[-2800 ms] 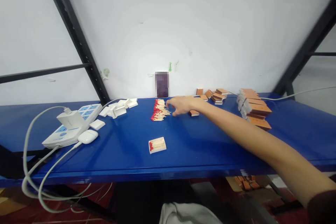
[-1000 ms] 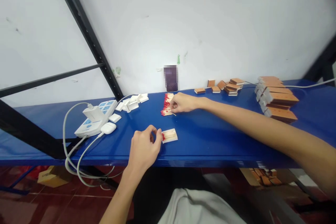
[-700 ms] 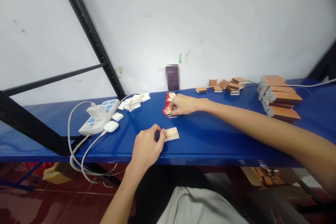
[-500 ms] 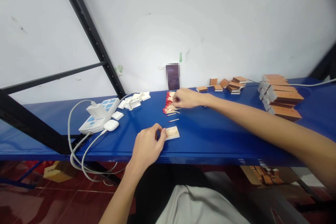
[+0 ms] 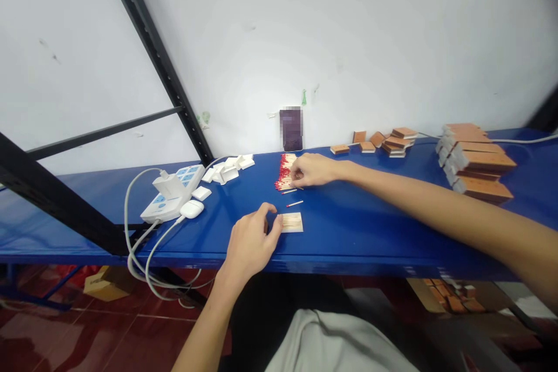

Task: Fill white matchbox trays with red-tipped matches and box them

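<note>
A small pale matchbox tray [image 5: 293, 222] with some matchsticks in it lies near the front edge of the blue shelf. Its left end is at the thumb and bent index finger of my left hand [image 5: 253, 239], which grips there. Farther back, a pile of red-headed matches [image 5: 285, 171] is spread on the shelf. My right hand [image 5: 316, 170] has its fingers curled together at the pile's right side; whatever the fingertips pinch is hidden. Between pile and tray lies a single loose match [image 5: 294, 204].
White empty trays [image 5: 226, 170] are heaped left of the matches, near a power strip [image 5: 172, 195] with cables and a white earbud case [image 5: 192, 208]. A phone [image 5: 291, 128] leans on the wall. Brown matchboxes [image 5: 397, 142] and a larger stack [image 5: 475, 160] stand at right.
The whole view has shifted slightly. My right hand has moved a little nearer along the edge of the match pile. My left hand stays at the tray, its index finger slightly more raised.
</note>
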`<state>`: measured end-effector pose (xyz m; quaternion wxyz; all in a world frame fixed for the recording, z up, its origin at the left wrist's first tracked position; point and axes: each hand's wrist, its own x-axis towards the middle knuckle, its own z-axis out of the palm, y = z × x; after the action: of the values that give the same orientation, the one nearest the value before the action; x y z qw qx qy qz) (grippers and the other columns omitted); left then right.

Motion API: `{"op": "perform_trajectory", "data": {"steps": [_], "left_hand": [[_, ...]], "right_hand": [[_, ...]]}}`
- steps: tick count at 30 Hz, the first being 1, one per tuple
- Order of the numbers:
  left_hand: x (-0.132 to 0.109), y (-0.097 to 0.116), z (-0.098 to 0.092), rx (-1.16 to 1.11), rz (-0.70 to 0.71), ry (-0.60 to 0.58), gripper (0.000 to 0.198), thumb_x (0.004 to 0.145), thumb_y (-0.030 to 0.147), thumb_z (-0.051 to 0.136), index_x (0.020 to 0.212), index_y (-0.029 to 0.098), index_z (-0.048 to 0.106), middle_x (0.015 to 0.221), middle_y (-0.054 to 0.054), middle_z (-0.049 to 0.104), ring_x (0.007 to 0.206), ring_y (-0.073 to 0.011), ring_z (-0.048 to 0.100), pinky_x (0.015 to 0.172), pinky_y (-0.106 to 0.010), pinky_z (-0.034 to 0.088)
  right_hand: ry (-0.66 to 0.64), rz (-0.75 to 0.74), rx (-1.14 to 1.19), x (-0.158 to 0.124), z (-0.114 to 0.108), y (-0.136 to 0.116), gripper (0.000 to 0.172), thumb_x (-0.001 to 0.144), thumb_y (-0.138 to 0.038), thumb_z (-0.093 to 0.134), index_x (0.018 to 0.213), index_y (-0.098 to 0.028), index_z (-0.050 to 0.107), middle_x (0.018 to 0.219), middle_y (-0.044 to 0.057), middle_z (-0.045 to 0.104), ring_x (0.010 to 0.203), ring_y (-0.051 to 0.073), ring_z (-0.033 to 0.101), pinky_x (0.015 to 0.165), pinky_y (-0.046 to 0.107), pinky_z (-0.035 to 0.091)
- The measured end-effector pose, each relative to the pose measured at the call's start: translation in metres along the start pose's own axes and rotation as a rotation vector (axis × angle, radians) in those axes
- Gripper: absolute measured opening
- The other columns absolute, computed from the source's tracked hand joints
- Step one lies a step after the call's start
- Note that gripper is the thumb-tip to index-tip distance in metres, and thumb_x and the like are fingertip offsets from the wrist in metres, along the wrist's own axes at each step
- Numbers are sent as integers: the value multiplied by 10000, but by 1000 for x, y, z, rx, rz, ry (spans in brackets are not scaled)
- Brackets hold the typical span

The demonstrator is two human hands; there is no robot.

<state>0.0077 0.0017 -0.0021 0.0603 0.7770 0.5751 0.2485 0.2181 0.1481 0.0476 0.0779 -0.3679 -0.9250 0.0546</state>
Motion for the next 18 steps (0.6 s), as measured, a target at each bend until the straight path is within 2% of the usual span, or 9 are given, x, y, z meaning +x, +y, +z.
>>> {"op": "perform_trajectory", "data": {"steps": [4, 10, 15, 18], "left_hand": [[0, 0, 0, 14, 14, -11, 205, 1002, 369, 440, 965, 242, 598, 635, 40, 553, 615, -175, 546, 604, -279, 293], [0, 0, -1, 23, 23, -13, 233, 1003, 371, 439, 927, 236, 613, 636, 33, 565, 616, -175, 555, 597, -276, 296], [1, 1, -1, 18, 24, -10, 234, 1000, 369, 446, 924, 235, 622, 634, 34, 574, 614, -170, 559, 589, -274, 302], [1, 0, -1, 16, 26, -4, 231, 997, 369, 451, 919, 235, 622, 634, 35, 575, 611, -169, 556, 587, -273, 303]], "right_hand": [[-41, 12, -19, 1, 4, 1, 242, 786, -400, 620, 750, -181, 714, 777, 42, 710, 674, 152, 578, 572, 262, 321], [-60, -2, 12, 3, 8, 3, 182, 761, -299, 589, 734, -180, 724, 699, 20, 696, 624, 141, 575, 564, 259, 336], [-75, 3, 82, 3, 5, 1, 141, 710, -261, 613, 717, -172, 723, 688, 6, 693, 634, 133, 584, 563, 241, 353], [-109, -51, 134, 3, 0, 0, 150, 705, -231, 603, 735, -156, 729, 689, 8, 696, 639, 130, 586, 584, 233, 373]]}}
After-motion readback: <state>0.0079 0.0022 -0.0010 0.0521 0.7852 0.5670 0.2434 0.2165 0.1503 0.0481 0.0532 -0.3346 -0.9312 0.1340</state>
